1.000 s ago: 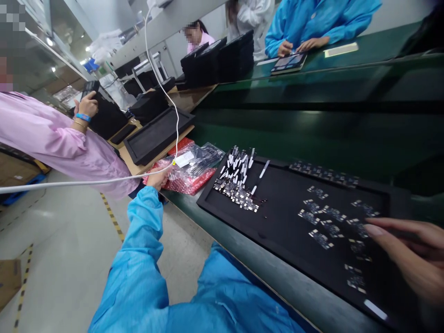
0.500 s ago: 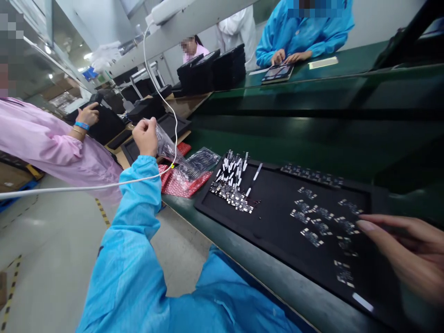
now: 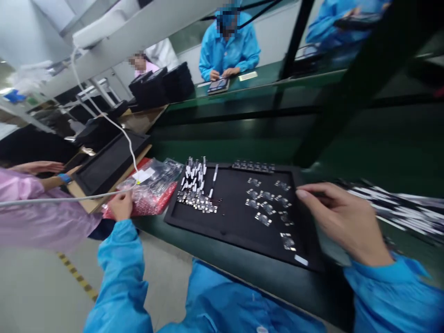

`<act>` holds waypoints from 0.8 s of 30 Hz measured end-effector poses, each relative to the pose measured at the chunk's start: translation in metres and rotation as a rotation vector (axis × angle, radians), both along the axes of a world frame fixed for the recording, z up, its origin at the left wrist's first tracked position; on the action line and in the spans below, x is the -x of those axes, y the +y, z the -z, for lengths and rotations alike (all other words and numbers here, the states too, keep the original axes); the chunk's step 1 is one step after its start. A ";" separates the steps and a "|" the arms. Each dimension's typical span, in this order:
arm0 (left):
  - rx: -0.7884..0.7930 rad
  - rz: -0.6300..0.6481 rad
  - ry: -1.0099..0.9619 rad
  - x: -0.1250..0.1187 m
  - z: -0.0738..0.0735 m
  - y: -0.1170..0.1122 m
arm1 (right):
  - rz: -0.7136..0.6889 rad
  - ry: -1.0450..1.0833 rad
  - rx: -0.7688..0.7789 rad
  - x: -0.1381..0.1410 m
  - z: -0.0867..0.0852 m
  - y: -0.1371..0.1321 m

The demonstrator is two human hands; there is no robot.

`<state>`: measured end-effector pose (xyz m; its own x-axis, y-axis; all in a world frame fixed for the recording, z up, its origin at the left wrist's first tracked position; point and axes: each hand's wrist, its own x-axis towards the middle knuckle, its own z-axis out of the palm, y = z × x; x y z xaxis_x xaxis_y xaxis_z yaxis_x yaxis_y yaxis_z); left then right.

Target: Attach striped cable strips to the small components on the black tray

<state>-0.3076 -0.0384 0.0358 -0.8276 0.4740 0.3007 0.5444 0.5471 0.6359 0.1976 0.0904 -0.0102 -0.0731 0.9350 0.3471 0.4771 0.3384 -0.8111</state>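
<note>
My left hand (image 3: pixel 121 206) is closed at the near edge of a clear plastic bag (image 3: pixel 154 178), low beside red bubble wrap (image 3: pixel 163 200). Dark parts show through the bag. To its right is a black tray (image 3: pixel 239 231) with a cluster of small circuit boards with white-tipped strips (image 3: pixel 196 182) at its left end. Several loose small circuit boards (image 3: pixel 267 207) lie toward the right, and a row of boards (image 3: pixel 254 165) lines the far rim. My right hand (image 3: pixel 342 219) is at the tray's right rim, thumb and forefinger brought together; anything pinched there is too small to tell.
A pile of black and white strips (image 3: pixel 391 208) lies right of the tray. A white cable (image 3: pixel 114 121) hangs across the left side. An open black tray (image 3: pixel 111 162) rests on cardboard near a pink-sleeved person. Blue-clothed people work across the green bench (image 3: pixel 222 138).
My left hand has come down with the clear bag to the bubble wrap. My view has turned right, bringing the strip pile into sight. My right hand stays near the tray's right side.
</note>
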 end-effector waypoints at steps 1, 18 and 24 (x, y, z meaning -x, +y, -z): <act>-0.004 -0.034 0.042 0.001 0.007 -0.007 | 0.019 0.026 0.005 0.001 -0.001 0.000; 0.557 1.336 0.519 -0.258 0.016 0.196 | 0.044 0.067 -0.016 0.007 0.016 0.007; 0.691 1.328 0.516 -0.270 0.035 0.265 | 0.013 0.060 -0.015 0.008 0.022 0.012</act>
<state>-0.0376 0.2268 0.0006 0.3897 0.9061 -0.1644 0.9209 -0.3818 0.0789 0.1900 0.1022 -0.0321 -0.0398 0.9302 0.3649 0.4323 0.3453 -0.8330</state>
